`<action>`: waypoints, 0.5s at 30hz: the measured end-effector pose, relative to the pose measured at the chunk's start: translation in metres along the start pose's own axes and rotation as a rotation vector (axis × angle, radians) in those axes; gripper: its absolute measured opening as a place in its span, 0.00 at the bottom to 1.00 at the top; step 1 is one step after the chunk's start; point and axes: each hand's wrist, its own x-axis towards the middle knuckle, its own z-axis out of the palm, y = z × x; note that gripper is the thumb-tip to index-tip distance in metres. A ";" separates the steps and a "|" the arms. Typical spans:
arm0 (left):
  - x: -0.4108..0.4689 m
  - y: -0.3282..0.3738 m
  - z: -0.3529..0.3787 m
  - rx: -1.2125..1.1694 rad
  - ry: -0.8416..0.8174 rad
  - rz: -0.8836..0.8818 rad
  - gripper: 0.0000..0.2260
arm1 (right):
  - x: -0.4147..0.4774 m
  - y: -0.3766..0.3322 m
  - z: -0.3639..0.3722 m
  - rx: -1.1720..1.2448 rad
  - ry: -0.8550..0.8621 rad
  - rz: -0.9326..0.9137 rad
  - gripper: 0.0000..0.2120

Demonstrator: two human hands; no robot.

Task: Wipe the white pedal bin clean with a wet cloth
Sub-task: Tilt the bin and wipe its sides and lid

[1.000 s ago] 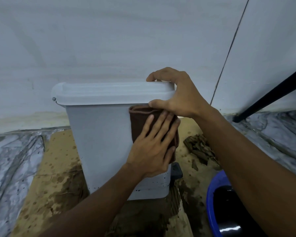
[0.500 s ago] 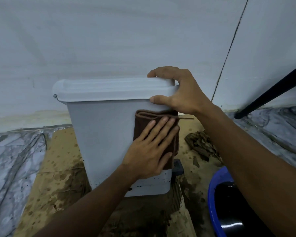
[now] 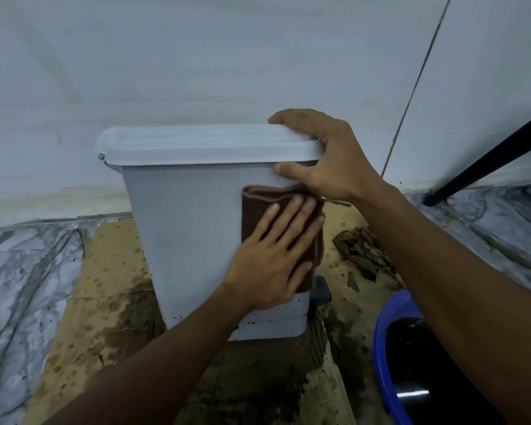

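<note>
The white pedal bin stands on wet brown cardboard against the wall, its lid closed. My left hand presses a folded brown cloth flat against the bin's side, near its right edge, fingers straight. My right hand grips the lid's right corner, fingers over the top and thumb against the side just under the lid. The dark pedal juts out at the bin's lower right.
A blue basin holding dark water sits at the lower right. A clump of brown debris lies right of the bin. The cardboard is stained wet. Marble floor flanks it, and a black bar slants at right.
The cloth and my left hand have slid down the bin's side from just under the lid. My right hand keeps its hold on the lid's corner.
</note>
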 end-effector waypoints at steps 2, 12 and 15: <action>-0.025 -0.006 0.001 -0.009 -0.035 0.064 0.32 | -0.001 0.002 0.002 -0.018 0.004 -0.022 0.28; -0.011 -0.027 -0.007 -0.007 0.107 -0.234 0.33 | 0.001 0.005 0.007 -0.020 0.046 -0.058 0.27; -0.007 0.000 0.001 -0.009 0.029 -0.117 0.34 | 0.000 0.006 0.006 -0.032 0.030 -0.047 0.29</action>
